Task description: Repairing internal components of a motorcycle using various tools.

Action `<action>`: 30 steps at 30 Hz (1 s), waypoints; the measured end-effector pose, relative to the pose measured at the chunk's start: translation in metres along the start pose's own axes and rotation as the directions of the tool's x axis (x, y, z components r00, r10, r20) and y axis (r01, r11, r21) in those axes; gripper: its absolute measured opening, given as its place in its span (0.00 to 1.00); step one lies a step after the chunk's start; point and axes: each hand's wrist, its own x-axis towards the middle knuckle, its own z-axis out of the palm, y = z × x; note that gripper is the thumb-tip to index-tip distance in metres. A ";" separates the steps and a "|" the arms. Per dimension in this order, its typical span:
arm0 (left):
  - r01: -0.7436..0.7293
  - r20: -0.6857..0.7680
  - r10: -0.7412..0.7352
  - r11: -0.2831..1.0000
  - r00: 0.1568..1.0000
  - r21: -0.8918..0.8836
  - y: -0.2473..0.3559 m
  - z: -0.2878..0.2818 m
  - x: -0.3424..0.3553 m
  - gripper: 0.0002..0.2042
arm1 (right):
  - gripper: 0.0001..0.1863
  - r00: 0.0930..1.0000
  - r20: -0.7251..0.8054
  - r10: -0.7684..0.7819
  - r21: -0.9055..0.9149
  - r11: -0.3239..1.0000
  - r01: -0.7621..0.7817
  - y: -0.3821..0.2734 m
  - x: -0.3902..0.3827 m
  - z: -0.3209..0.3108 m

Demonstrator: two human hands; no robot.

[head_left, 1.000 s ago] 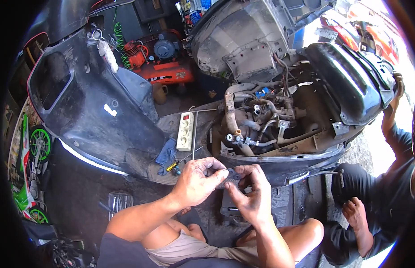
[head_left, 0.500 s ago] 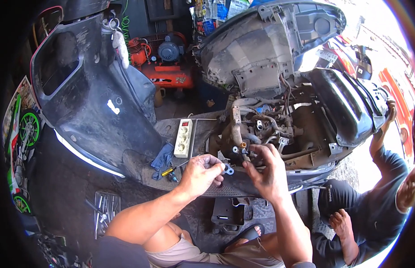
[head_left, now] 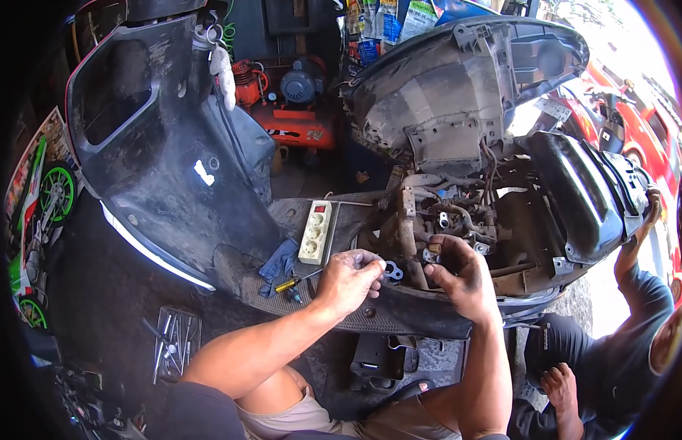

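Note:
My left hand [head_left: 350, 282] pinches a small flat metal plate with holes [head_left: 392, 270], held over the footboard's edge just left of my right hand. My right hand [head_left: 462, 279] has thumb and fingers curled around a small metal fitting with a brass-coloured end [head_left: 433, 253], in front of the engine [head_left: 447, 213] in the opened body of a black scooter. The seat underside [head_left: 443, 95] is raised behind the engine. On the footboard [head_left: 245, 260] lie a white power strip [head_left: 314, 232], a blue rag [head_left: 278, 268] and a yellow-handled screwdriver [head_left: 286, 284].
A co-worker in dark clothes [head_left: 620, 337] sits at right, one hand at the black tail part [head_left: 575, 198]. An orange compressor [head_left: 289, 121] stands behind. A tool tray [head_left: 176, 345] and a metal box [head_left: 381, 359] are on the floor. A small green-wheeled bike [head_left: 40, 205] is at left.
My hands started close together over the small plate. My right hand has moved up and right to the fitting at the engine, while my left keeps the plate and has shifted right.

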 end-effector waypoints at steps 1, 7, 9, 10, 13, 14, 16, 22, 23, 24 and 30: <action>-0.012 -0.006 0.012 1.000 1.000 -0.017 0.001 0.003 0.001 0.07 | 0.24 0.999 -0.005 -0.037 0.068 0.997 0.037 0.002 -0.002 -0.001; -0.057 -0.003 0.057 0.997 0.998 -0.055 0.002 0.025 0.011 0.07 | 0.25 0.999 0.002 -0.050 0.191 0.980 0.048 0.004 -0.007 -0.006; -0.080 -0.016 0.079 0.995 0.997 -0.057 0.004 0.033 0.011 0.06 | 0.25 0.999 -0.006 -0.054 0.182 0.982 0.054 0.007 -0.007 -0.006; -0.082 -0.014 0.081 0.995 0.997 -0.058 0.004 0.035 0.012 0.06 | 0.25 0.998 -0.014 -0.058 0.175 0.983 0.059 0.009 -0.007 -0.007; -0.111 -0.021 0.110 0.991 0.994 -0.069 0.004 0.040 0.011 0.06 | 0.25 0.996 -0.045 -0.079 0.235 0.968 0.088 0.012 -0.008 -0.004; -0.120 -0.026 0.118 0.991 0.993 -0.067 0.005 0.041 0.010 0.06 | 0.25 0.995 -0.049 -0.081 0.235 0.968 0.090 0.013 -0.007 -0.003; -0.130 -0.025 0.128 0.990 0.991 -0.062 0.004 0.043 0.009 0.05 | 0.25 0.992 -0.074 -0.105 0.244 0.962 0.120 0.015 -0.006 -0.002; -0.236 -0.059 0.229 0.947 0.972 -0.216 -0.005 0.051 0.005 0.03 | 0.25 0.990 -0.111 -0.090 0.264 0.958 0.117 0.014 -0.007 -0.003; -0.265 -0.058 0.259 0.944 0.964 -0.197 -0.008 0.053 0.006 0.03 | 0.25 0.989 -0.113 -0.091 0.265 0.957 0.119 0.013 -0.007 -0.003; -0.296 -0.058 0.290 0.938 0.955 -0.180 -0.011 0.055 0.007 0.03 | 0.26 0.989 -0.114 -0.089 0.299 0.947 0.120 0.011 -0.007 -0.003; -0.413 -0.134 0.402 0.908 0.906 -0.068 -0.021 0.073 0.012 0.07 | 0.26 0.984 -0.134 -0.120 0.319 0.935 0.157 0.011 -0.008 -0.007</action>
